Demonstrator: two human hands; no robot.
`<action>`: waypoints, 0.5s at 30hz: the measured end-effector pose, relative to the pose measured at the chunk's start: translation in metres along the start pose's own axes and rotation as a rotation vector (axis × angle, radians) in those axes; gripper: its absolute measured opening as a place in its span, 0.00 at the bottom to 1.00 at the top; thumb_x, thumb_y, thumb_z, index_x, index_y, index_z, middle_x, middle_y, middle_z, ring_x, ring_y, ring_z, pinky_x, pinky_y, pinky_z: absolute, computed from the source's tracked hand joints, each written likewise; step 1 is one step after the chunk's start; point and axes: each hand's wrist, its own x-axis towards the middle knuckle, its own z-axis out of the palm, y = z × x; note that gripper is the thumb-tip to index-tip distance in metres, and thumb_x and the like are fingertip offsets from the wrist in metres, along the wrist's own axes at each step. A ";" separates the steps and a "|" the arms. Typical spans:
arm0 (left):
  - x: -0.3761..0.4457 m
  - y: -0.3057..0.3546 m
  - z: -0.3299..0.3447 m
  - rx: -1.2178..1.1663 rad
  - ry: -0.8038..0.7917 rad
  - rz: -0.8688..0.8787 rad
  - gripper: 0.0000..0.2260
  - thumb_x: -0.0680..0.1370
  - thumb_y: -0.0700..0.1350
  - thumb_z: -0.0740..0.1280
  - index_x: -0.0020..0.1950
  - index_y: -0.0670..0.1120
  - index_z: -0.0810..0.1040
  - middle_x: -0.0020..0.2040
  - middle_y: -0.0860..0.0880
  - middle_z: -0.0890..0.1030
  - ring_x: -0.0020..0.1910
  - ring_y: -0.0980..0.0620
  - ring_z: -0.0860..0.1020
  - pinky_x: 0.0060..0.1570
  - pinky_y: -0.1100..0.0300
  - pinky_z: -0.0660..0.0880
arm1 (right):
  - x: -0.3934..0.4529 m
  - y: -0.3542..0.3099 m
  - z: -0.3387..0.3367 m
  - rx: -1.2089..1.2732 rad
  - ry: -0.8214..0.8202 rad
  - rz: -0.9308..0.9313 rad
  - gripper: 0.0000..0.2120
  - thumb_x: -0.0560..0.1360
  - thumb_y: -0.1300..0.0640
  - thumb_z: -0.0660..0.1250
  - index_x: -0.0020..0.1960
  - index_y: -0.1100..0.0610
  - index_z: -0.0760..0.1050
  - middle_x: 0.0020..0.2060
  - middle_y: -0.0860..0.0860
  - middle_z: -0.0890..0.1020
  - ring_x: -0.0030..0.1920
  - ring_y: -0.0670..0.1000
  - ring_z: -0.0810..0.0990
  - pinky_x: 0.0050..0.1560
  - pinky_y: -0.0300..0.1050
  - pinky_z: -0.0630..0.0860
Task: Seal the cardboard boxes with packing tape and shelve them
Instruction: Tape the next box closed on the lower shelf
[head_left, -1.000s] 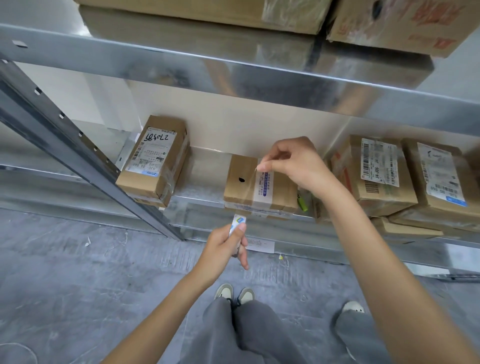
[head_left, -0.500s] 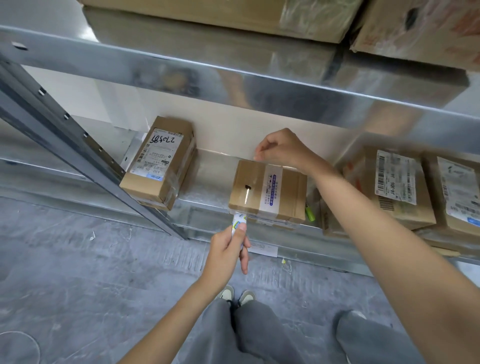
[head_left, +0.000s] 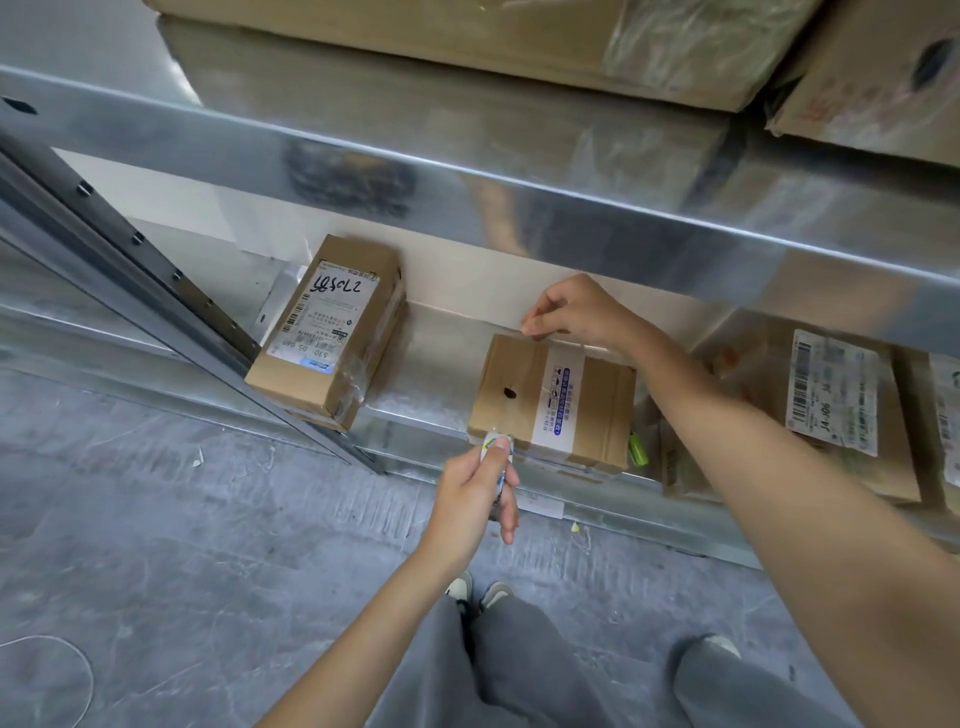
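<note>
Head view: the cardboard box (head_left: 550, 400) lies flat on the lower metal shelf (head_left: 431, 364), its near edge at the shelf's front lip. Your right hand (head_left: 576, 314) is at the box's far edge, fingers curled, thumb and forefinger pinching clear tape there. Your left hand (head_left: 475, 493) is at the near edge, fingers curled around a small white tape dispenser (head_left: 496, 448) that touches the box's front corner. A labelled box (head_left: 332, 325) sits to the left, well apart; further labelled parcels (head_left: 831, 410) sit to the right. A green object (head_left: 638, 448) lies just beside the box.
</note>
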 end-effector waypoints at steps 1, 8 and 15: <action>0.001 0.001 0.000 0.004 -0.001 -0.003 0.18 0.84 0.46 0.56 0.37 0.40 0.70 0.18 0.46 0.69 0.17 0.51 0.69 0.38 0.50 0.73 | 0.002 0.002 0.000 -0.007 -0.011 0.011 0.09 0.67 0.53 0.77 0.43 0.56 0.81 0.43 0.48 0.86 0.46 0.48 0.85 0.65 0.58 0.72; 0.005 0.002 -0.001 0.019 -0.011 -0.024 0.18 0.84 0.46 0.56 0.38 0.39 0.71 0.20 0.45 0.71 0.18 0.51 0.70 0.39 0.47 0.73 | 0.006 0.009 0.010 0.095 -0.008 0.111 0.09 0.69 0.52 0.77 0.45 0.54 0.81 0.45 0.49 0.84 0.52 0.54 0.80 0.63 0.55 0.73; 0.009 -0.006 -0.006 -0.014 0.101 0.030 0.07 0.83 0.43 0.61 0.53 0.48 0.62 0.50 0.42 0.77 0.35 0.42 0.84 0.31 0.61 0.76 | 0.004 -0.001 0.009 0.198 -0.163 0.336 0.08 0.76 0.53 0.69 0.51 0.57 0.79 0.45 0.54 0.82 0.46 0.54 0.80 0.47 0.47 0.75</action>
